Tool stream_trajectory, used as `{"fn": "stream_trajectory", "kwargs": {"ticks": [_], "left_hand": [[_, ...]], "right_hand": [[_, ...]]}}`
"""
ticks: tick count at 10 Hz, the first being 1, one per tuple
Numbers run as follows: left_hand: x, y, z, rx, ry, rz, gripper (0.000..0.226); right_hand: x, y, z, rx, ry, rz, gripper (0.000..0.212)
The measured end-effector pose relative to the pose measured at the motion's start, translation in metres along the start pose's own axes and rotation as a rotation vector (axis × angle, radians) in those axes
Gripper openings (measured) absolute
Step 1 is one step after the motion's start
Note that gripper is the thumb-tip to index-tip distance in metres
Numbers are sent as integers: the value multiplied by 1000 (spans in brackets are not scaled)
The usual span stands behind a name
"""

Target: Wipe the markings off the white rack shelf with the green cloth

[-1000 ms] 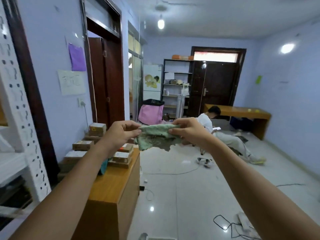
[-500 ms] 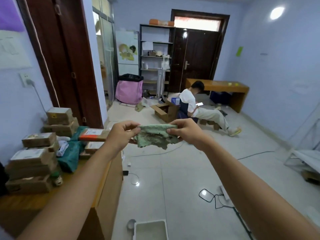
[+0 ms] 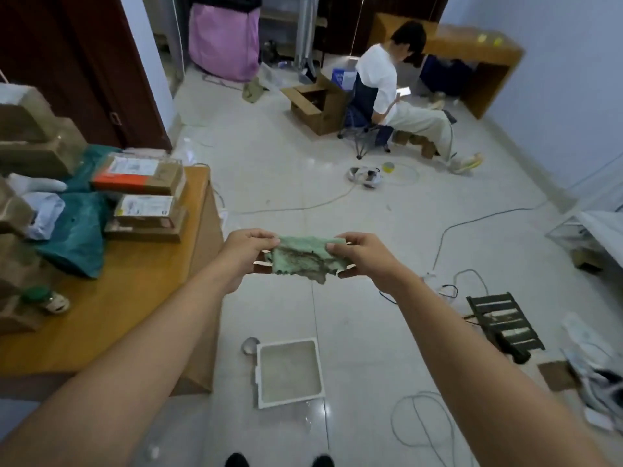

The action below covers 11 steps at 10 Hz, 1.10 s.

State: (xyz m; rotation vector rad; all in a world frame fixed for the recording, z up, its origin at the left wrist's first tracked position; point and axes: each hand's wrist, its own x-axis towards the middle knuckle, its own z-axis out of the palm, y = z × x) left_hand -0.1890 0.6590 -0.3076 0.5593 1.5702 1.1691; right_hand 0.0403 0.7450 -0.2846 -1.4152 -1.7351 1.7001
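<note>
A pale green cloth (image 3: pixel 305 256) with dark brown stains is stretched between my two hands at the centre of the view, over the tiled floor. My left hand (image 3: pixel 244 252) pinches its left edge and my right hand (image 3: pixel 362 254) pinches its right edge. Part of a white rack (image 3: pixel 596 227) shows at the right edge of the view, well away from the cloth.
A wooden desk (image 3: pixel 135 298) at left carries cardboard boxes (image 3: pixel 145 210) and a teal bag (image 3: pixel 77 237). A white square tray (image 3: pixel 289 372) lies on the floor below my hands. Cables (image 3: pixel 472 220) cross the floor. A person (image 3: pixel 394 92) sits at the back beside an open carton (image 3: pixel 317 106).
My view has tilted down from the far wall to the floor and swung right. Both hands have kept their hold on the cloth, still stretched between them.
</note>
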Motion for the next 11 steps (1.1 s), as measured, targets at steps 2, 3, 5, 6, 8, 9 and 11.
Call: {"fn": "stream_trajectory", "kwargs": {"ticks": [2, 3, 5, 6, 8, 9, 11], "left_hand": [[74, -113, 18, -60, 91, -221, 10], [117, -191, 27, -98, 166, -345, 12], [186, -333, 39, -116, 261, -494, 6], [213, -430, 41, -121, 301, -581, 7], [256, -599, 47, -58, 385, -656, 8], [279, -661, 50, -20, 388, -669, 6], [329, -755, 54, 233, 407, -647, 21]], "right_hand": [[82, 107, 17, 18, -59, 169, 25], [129, 186, 31, 20, -73, 271, 25], [178, 334, 77, 86, -37, 401, 22], [197, 431, 107, 122, -49, 484, 25], [227, 599, 161, 74, -45, 589, 23], [245, 662, 175, 43, -21, 623, 22], [283, 763, 196, -6, 33, 672, 44]]}}
